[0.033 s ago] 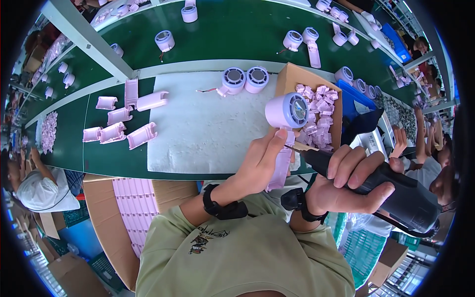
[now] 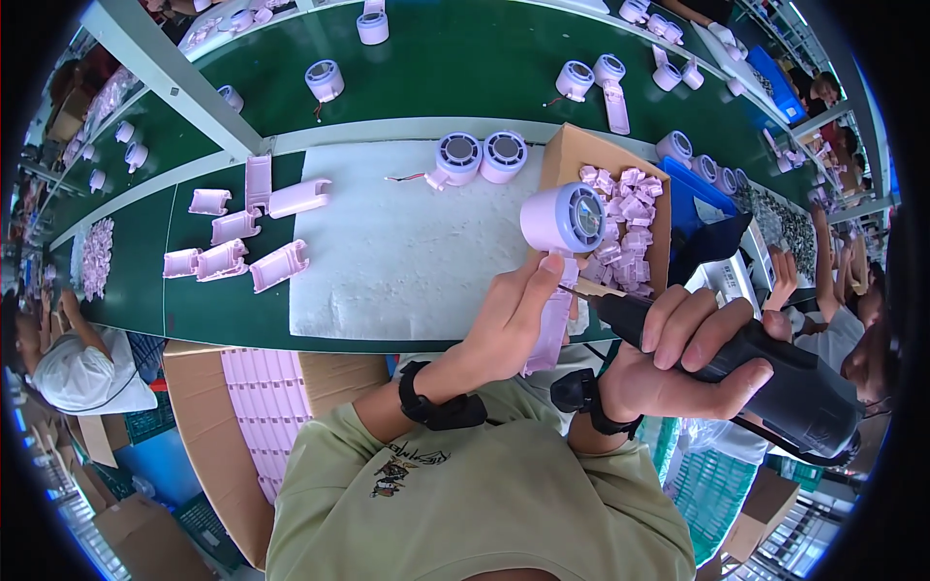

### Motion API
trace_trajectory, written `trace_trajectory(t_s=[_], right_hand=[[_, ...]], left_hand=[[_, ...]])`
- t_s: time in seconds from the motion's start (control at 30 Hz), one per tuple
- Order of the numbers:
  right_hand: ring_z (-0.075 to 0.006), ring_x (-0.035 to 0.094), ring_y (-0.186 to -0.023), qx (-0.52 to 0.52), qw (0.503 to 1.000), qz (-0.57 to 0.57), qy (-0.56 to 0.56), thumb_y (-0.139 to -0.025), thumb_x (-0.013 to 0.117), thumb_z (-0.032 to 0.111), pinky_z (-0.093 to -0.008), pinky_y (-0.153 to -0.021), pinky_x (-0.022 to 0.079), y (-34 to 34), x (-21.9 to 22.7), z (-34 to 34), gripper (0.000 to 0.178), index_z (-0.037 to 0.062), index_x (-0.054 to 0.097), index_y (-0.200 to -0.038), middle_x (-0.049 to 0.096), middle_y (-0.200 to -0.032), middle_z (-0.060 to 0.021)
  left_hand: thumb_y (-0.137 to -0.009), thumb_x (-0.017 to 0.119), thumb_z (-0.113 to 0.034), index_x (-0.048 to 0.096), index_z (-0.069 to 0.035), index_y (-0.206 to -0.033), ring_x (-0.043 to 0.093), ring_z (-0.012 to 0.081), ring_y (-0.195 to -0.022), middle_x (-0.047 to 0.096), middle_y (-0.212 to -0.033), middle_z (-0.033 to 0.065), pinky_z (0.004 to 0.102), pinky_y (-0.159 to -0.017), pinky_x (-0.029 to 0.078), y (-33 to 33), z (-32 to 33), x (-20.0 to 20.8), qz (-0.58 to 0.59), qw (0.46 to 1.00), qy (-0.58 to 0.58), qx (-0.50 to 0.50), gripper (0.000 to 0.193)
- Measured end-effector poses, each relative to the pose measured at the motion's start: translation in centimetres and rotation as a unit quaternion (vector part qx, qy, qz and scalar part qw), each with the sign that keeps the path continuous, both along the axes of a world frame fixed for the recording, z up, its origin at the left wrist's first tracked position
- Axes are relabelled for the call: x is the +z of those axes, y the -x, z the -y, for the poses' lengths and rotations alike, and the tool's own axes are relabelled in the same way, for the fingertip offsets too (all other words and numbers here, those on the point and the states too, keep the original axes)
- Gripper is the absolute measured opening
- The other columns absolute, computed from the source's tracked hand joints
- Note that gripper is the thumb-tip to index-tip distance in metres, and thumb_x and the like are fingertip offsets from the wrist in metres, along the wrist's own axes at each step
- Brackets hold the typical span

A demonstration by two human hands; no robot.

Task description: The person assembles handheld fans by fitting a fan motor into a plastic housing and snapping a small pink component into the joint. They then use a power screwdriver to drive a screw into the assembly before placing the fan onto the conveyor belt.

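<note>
My left hand (image 2: 506, 321) is closed around the pale pink handle of a small handheld fan (image 2: 548, 219). The fan's round lilac head stands above my fingers, its grille facing right. My right hand (image 2: 683, 353) grips a black electric screwdriver (image 2: 790, 392), which lies across my palm. Its thin bit points left and reaches the handle just below my left thumb; whether it sits in a screw is too small to tell. Two fan heads (image 2: 481, 157) stand on the white mat (image 2: 387, 261) beyond my left hand, with a wire trailing from the left one.
A cardboard box (image 2: 573, 153) of small pink parts stands right behind the held fan. Several pink handle shells (image 2: 232, 228) lie left of the mat. Beyond a pale rail, more fans rest on a green surface (image 2: 446, 58). An open carton (image 2: 199, 426) of pink parts sits below the table.
</note>
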State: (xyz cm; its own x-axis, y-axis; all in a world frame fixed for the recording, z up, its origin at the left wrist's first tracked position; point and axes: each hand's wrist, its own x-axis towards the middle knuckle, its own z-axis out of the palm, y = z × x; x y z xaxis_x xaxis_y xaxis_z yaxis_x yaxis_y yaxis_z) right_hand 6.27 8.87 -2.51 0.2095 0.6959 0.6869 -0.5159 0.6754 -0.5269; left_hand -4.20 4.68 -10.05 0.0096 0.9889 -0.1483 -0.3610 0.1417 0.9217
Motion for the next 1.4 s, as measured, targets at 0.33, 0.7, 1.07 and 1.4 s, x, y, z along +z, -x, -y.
trace_trajectory(t_s=[0.33,0.7,1.07,1.4], right_hand=[[-0.0065,0.032,-0.045,0.064,0.995,-0.074,0.023,-0.097,0.050,0.040,-0.0189,-0.044,0.029,-0.7,-0.7,1.2,0.032,0.0095,0.045,-0.105,0.034,-0.060,0.0026],[-0.0081,0.029,-0.046,0.036,0.988,-0.149,0.010,-0.098,0.048,0.033,-0.0221,-0.047,0.029,-3.4,-0.8,0.2,0.030,0.0058,0.046,-0.110,0.031,-0.063,0.0022],[-0.0137,0.055,-0.070,-0.224,0.926,0.166,0.255,-0.096,0.052,0.010,-0.0258,-0.070,0.046,-11.8,-4.5,-2.4,0.034,0.0001,0.044,-0.128,0.057,-0.085,-0.0069],[-0.0288,0.053,-0.115,-0.517,0.737,0.434,0.028,-0.089,0.063,0.007,-0.0403,-0.100,0.039,-9.4,-7.3,0.8,0.046,-0.0026,0.043,-0.129,0.055,-0.121,-0.0160]], left_hand=[[-0.104,0.029,-0.043,0.052,0.001,-0.124,0.060,0.0159,-0.059,0.061,-0.076,0.0090,0.0291,-0.055,0.048,-0.5,0.6,-0.3,-0.077,0.996,-0.053,0.009,0.053],[-0.105,0.035,-0.036,0.051,0.001,-0.117,0.063,0.0156,-0.063,0.065,-0.082,0.0094,0.0298,-0.056,0.050,1.1,-1.5,2.0,-0.202,0.973,-0.106,-0.039,0.041],[-0.093,0.060,-0.027,0.054,0.001,-0.118,0.067,0.0180,-0.085,0.068,-0.110,0.0160,0.0333,-0.073,0.057,21.6,-18.7,-0.5,-0.130,0.990,0.060,0.008,0.038],[-0.086,0.066,-0.034,0.060,0.001,-0.111,0.066,0.0301,-0.087,0.067,-0.101,0.0174,0.0390,-0.076,0.052,24.4,-22.5,-6.5,-0.596,0.797,0.069,0.079,0.044]])
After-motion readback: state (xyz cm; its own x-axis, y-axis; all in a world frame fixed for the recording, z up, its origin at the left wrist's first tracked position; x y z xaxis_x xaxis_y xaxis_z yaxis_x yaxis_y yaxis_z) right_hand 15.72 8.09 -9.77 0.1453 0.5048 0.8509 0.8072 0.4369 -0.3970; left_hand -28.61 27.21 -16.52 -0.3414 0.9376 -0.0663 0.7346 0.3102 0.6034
